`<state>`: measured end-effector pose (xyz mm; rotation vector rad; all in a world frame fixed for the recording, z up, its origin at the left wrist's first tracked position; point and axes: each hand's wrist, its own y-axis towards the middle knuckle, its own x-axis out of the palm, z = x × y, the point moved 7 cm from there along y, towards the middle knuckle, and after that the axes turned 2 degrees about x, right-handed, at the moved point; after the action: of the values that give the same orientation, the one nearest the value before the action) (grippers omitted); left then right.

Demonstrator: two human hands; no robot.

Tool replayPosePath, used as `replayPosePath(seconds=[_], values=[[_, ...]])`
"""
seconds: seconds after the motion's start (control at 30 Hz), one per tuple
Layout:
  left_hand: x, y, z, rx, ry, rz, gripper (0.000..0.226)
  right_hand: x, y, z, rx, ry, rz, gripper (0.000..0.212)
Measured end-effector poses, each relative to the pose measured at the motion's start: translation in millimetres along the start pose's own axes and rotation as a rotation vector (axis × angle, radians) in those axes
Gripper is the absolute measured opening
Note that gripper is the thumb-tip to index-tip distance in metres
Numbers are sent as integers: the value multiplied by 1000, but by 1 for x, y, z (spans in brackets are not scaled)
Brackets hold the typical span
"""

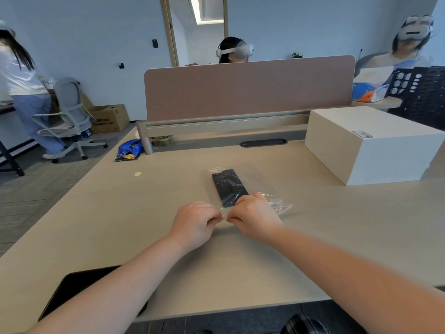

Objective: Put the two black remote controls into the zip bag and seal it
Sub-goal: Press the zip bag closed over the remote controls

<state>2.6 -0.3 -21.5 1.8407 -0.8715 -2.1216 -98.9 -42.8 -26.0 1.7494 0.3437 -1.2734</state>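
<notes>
Now left hand (196, 220) and right hand (252, 214) pinch the near edge of the bag (260, 186), remotes (228, 186) inside; uneven pressing risks gaps in the seal.

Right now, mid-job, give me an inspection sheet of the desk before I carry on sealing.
Surface: beige desk, flat.
Job's things: clear zip bag lying flat; black remotes inside, count unclear.
Clutter: white box far right; blue wrapper far left; dark flat item at near edge.
Hands: left hand and right hand pinching the bag's near edge.
Cables: nothing seen.
Surroundings: divider panel; people beyond.
</notes>
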Motion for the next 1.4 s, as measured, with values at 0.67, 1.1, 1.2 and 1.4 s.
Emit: replayPosePath(seconds=[0.67,1.1,1.2,1.4], values=[[-9,-4,-2,-1,74,23,9,0,-9,9,-205,-320,-9,20],[-10,-7,-11,-62,28,-3,10,-11,-38,84,0,-427,-192,32],[-11,-8,-10,-64,25,2,9,-12,-45,98,76,-368,-232,37],[-10,-9,-3,-39,25,-6,8,-12,-53,98,158,-370,-374,32]])
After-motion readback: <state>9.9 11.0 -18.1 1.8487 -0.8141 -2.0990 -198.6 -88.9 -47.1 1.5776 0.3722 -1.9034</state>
